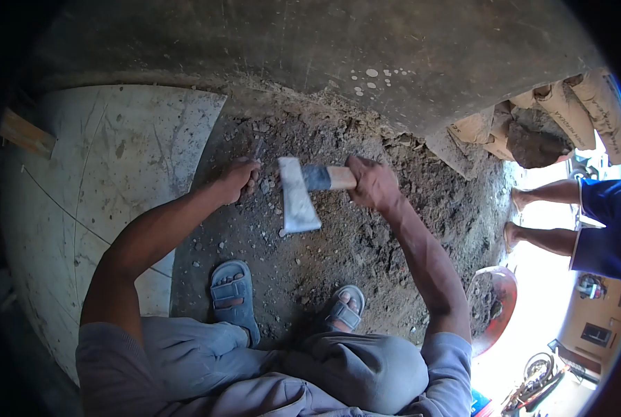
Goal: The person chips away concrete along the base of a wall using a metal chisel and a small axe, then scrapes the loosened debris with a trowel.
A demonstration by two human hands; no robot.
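My right hand (374, 182) is wrapped round the wooden handle of an axe (299, 198), close behind a dark band below the head. The pale metal head hangs over the dirt between my two hands. To its left, my left hand (241, 179) is closed on a thin metal rod (258, 149), whose upper end sticks out past the fingers toward the wall. What the rest of the rod looks like is hidden in the fist. Loose, stony dirt (422, 229) lies under both hands.
A worn white board (136, 149) covers the ground at left, with a piece of wood (27, 133) on it. A concrete wall (289, 45) rises ahead. Filled paper sacks (564, 111) and a red-rimmed basin (498, 306) are at right. Another person's bare legs (550, 240) stand in the doorway.
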